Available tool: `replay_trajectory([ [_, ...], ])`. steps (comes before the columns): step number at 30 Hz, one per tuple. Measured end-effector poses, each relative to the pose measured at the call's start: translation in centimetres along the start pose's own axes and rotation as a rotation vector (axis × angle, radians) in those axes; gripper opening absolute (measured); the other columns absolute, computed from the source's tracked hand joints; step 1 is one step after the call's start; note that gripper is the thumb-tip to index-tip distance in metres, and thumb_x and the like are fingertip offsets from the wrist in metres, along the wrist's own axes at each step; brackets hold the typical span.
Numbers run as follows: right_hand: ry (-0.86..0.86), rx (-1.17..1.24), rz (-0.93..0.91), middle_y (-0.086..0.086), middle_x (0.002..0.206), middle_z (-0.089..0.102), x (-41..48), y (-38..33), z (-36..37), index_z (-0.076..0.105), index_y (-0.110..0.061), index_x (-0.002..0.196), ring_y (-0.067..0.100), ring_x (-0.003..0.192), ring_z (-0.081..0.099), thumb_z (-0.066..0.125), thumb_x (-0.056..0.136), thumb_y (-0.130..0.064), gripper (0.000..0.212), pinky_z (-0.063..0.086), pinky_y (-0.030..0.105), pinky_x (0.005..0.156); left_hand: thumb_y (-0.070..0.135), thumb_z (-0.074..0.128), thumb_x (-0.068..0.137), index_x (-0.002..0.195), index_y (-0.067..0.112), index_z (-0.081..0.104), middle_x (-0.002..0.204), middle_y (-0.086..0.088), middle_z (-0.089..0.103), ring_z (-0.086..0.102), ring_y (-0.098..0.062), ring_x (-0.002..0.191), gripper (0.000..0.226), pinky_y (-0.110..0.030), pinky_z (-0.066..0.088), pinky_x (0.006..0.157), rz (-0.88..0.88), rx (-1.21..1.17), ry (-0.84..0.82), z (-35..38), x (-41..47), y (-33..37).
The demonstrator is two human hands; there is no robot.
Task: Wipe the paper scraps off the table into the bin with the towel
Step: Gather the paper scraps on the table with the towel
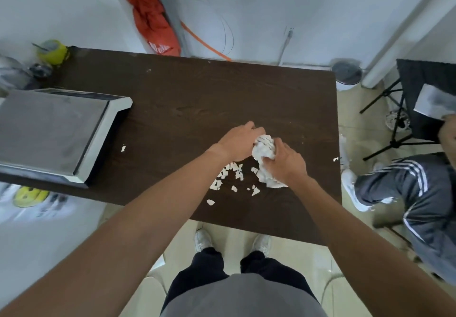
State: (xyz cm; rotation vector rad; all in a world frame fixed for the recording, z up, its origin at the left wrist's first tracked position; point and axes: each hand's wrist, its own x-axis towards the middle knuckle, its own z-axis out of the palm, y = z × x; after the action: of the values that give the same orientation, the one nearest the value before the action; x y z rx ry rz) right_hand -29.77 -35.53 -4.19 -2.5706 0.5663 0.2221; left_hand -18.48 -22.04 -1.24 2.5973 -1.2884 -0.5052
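Observation:
A crumpled white towel (264,149) lies bunched on the dark wooden table (197,99), right of the middle. My left hand (238,141) grips its left side with fingers curled over the top. My right hand (286,162) grips its right side and lower end. Several white paper scraps (230,172) lie scattered on the table just in front of the towel. One stray scrap (123,148) sits further left, and another scrap (335,159) lies at the table's right edge. No bin is recognisable in view.
A large grey flat appliance (56,131) covers the table's left end. A yellow cup (53,51) stands at the back left corner. A seated person in grey striped trousers (414,193) is close to the right edge, beside a black stand (399,124).

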Motion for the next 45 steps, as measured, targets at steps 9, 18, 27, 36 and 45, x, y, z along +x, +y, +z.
replay_trajectory([
  [9, -0.013, -0.304, 0.160, 0.012, 0.123, 0.060, 0.9, 9.1, -5.3, 0.041, -0.023, 0.142, 0.036, 0.112, 0.059, 0.053, 0.093, -0.053, 0.059, 0.045, 0.044, 0.089, 0.009, 0.052, 0.101, 0.163, 0.028, 0.012, 0.169, -0.004, 0.016, 0.032, -0.031, 0.149, 0.076, -0.044, 0.032, 0.119, 0.134, 0.076, -0.198, 0.9, 4.3, 7.2],
  [18, -0.052, -0.192, 0.250, 0.012, 0.106, 0.066, -4.2, 3.9, -0.7, 0.032, -0.012, 0.137, 0.033, 0.095, 0.066, 0.048, 0.094, -0.046, 0.057, 0.041, 0.035, 0.069, 0.006, 0.054, 0.095, 0.146, 0.020, 0.052, 0.141, -0.005, 0.054, 0.056, -0.027, 0.127, 0.053, -0.038, 0.040, 0.105, 0.105, -0.015, -0.134, 1.3, 2.8, 7.0],
  [27, -0.114, -0.048, 0.170, 0.008, 0.104, 0.068, -5.7, -4.3, 4.1, 0.029, -0.010, 0.135, 0.031, 0.093, 0.068, 0.049, 0.091, -0.037, 0.056, 0.045, 0.036, 0.070, -0.001, 0.052, 0.097, 0.140, 0.025, 0.059, 0.143, 0.002, 0.055, 0.056, -0.022, 0.128, 0.051, -0.037, 0.043, 0.109, -0.081, 0.003, -0.128, 0.7, -4.6, 0.0],
  [36, 0.009, -0.115, 0.096, 0.008, 0.098, 0.069, -4.9, -3.2, 1.4, 0.026, -0.009, 0.140, 0.032, 0.088, 0.067, 0.049, 0.094, -0.035, 0.058, 0.040, 0.035, 0.066, 0.009, 0.054, 0.102, 0.149, 0.021, 0.049, 0.163, -0.007, 0.032, 0.049, -0.028, 0.138, 0.049, -0.036, 0.037, 0.114, -0.107, -0.102, 0.029, -1.0, -4.5, 1.3],
  [45, 0.039, -0.368, 0.122, 0.006, 0.098, 0.064, -1.4, 8.0, -5.8, 0.034, -0.019, 0.134, 0.030, 0.088, 0.065, 0.050, 0.095, -0.045, 0.049, 0.043, 0.035, 0.065, 0.013, 0.052, 0.102, 0.143, 0.017, 0.057, 0.149, -0.006, 0.051, 0.049, -0.023, 0.137, 0.042, -0.034, 0.035, 0.114, -0.087, -0.181, 0.100, -1.8, -1.0, 5.2],
])
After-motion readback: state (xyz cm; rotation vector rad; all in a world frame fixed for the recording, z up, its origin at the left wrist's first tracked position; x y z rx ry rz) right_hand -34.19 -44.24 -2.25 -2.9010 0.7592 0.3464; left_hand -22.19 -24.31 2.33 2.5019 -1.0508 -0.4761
